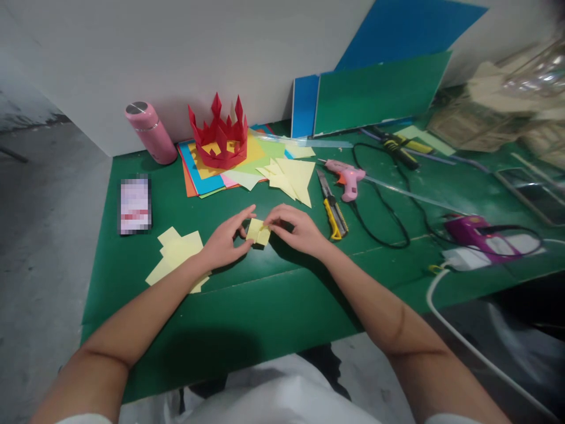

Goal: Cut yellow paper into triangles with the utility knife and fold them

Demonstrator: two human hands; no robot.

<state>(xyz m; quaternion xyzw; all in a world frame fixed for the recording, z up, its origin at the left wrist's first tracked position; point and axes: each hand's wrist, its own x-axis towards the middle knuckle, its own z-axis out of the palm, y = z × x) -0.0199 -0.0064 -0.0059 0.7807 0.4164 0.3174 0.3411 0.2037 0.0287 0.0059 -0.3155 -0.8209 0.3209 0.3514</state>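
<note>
A small folded piece of yellow paper is held between my two hands, just above the green table. My left hand grips its left side, thumb at the lower edge and fingers at the upper left. On the right, my right hand pinches the paper's right edge between thumb and fingertips. Loose pale yellow paper pieces lie beneath and beside my left forearm. Beyond my hands lie more yellow paper pieces, some cut to points. A red folded-paper crown stands on coloured sheets farther back.
On the green table, a yellow utility knife and a pink glue gun with a trailing cord lie to the right. A pink bottle and a phone are at left. A power strip sits at far right.
</note>
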